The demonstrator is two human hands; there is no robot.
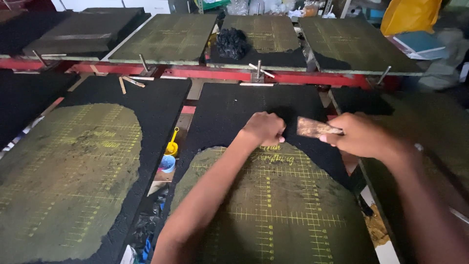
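A flat, worn scraper (315, 128) is gripped in the right hand (361, 135), its blade pointing left toward the closed left hand (264, 128). The left hand is bunched at the torn edge of the black layer (229, 110) that covers the far part of the middle board (273, 215); whether a fold of that layer is pinched in it cannot be told. The scraper is held just above the line where the black covering ends and the bare green surface with yellow grid lines begins.

The blade tip lies just beside the left knuckles, so a slip along the board could, it is judged, drive the edge into those fingers. Too steep an angle might gouge the green face or its printed grid. If the layer is pulled unevenly, it could tear into small pieces rather than lift cleanly.

The board is narrow, with open gaps on both sides. In the left gap, a yellow scoop (172, 145) and a small blue cup (167, 164) are seen below; loose scrapings could fall onto them. A second board (68, 176), partly stripped, lies to the left, well apart. Beyond, a red frame (205, 73) carries a further row of boards, one bearing a black lump (231, 43). Room for the elbows is open toward the near edge; the right forearm already reaches over the right gap.
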